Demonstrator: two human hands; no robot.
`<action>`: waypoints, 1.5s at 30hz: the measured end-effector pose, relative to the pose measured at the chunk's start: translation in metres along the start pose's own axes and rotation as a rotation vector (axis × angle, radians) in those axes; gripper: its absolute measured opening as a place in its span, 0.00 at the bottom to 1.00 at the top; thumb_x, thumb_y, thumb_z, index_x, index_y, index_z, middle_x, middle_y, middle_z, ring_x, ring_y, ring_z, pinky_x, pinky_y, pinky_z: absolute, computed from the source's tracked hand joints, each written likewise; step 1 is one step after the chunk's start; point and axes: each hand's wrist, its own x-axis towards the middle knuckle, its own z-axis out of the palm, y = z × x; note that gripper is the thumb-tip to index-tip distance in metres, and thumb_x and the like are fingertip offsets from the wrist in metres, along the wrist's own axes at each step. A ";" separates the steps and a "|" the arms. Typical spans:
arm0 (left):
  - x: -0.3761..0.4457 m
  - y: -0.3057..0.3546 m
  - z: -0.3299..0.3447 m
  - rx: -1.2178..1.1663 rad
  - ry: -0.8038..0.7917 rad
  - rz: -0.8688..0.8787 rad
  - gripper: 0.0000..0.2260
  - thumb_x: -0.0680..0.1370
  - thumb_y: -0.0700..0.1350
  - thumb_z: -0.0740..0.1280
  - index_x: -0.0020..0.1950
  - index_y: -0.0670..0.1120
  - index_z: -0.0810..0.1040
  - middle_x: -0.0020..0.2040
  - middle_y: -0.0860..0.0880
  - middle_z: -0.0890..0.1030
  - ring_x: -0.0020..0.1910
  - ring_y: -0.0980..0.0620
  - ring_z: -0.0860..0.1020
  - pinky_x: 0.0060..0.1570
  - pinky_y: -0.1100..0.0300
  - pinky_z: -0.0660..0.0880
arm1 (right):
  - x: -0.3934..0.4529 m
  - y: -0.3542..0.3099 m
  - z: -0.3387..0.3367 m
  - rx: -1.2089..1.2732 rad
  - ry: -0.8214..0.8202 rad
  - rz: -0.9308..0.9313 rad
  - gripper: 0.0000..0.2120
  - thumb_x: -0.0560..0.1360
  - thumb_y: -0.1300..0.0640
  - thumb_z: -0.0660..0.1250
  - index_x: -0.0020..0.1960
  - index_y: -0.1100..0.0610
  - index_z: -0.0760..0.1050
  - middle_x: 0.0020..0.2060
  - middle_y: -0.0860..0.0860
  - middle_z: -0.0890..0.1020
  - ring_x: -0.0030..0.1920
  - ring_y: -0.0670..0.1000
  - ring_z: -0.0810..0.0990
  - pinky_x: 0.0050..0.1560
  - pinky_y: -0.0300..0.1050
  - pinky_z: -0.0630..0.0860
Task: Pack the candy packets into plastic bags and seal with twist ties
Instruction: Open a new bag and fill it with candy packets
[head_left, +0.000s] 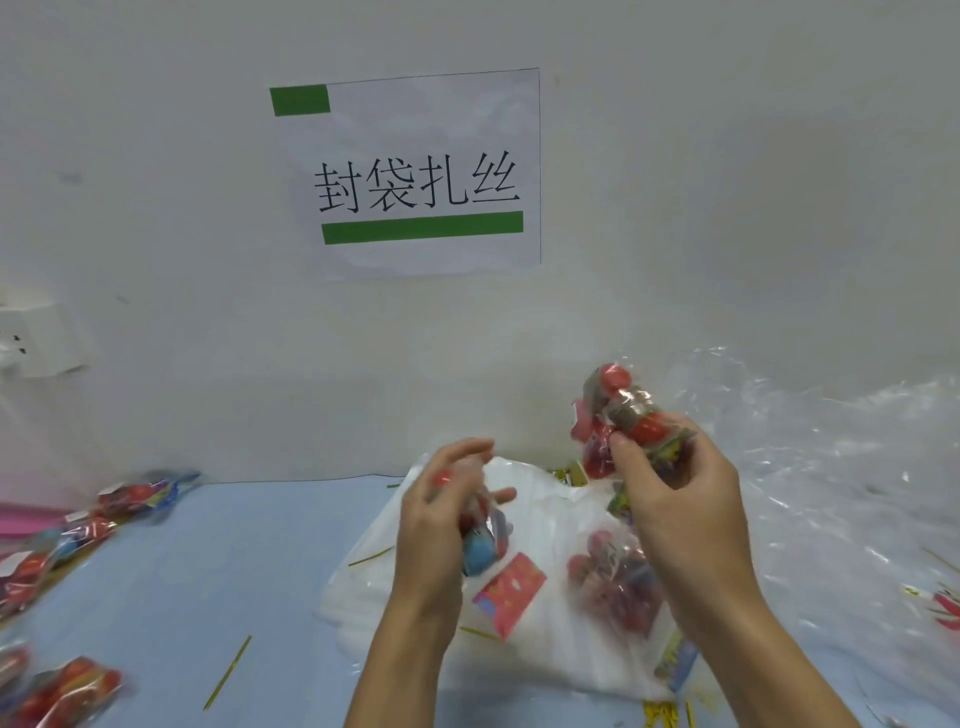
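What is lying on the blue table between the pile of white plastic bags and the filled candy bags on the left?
In the head view, only one loose yellow-green twist tie lies there on the blue table.

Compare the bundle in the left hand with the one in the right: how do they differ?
The left hand holds its candy bundle low over the white bags; the right hand lifts its candy bundle higher. The left bundle shows blue, the right mostly red. Both are in clear plastic.
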 end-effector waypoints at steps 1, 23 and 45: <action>0.002 0.003 -0.002 -0.152 0.068 -0.073 0.05 0.78 0.41 0.66 0.50 0.46 0.82 0.55 0.43 0.83 0.48 0.41 0.85 0.54 0.38 0.79 | -0.001 0.000 0.001 -0.049 -0.024 -0.045 0.03 0.76 0.55 0.71 0.49 0.48 0.80 0.40 0.45 0.84 0.39 0.43 0.83 0.37 0.34 0.77; -0.004 0.013 0.007 0.204 -0.249 -0.128 0.25 0.65 0.73 0.72 0.57 0.64 0.77 0.52 0.58 0.84 0.52 0.59 0.83 0.49 0.56 0.80 | -0.008 0.016 0.007 -0.191 -0.323 0.071 0.08 0.74 0.45 0.71 0.50 0.47 0.79 0.42 0.47 0.87 0.42 0.45 0.86 0.41 0.40 0.82; -0.004 0.006 0.032 0.089 -0.070 -0.074 0.25 0.77 0.69 0.60 0.49 0.46 0.79 0.45 0.42 0.84 0.44 0.44 0.84 0.38 0.50 0.81 | -0.005 -0.002 -0.001 -0.274 -0.422 0.064 0.11 0.76 0.43 0.68 0.48 0.50 0.79 0.40 0.47 0.86 0.41 0.45 0.86 0.45 0.45 0.83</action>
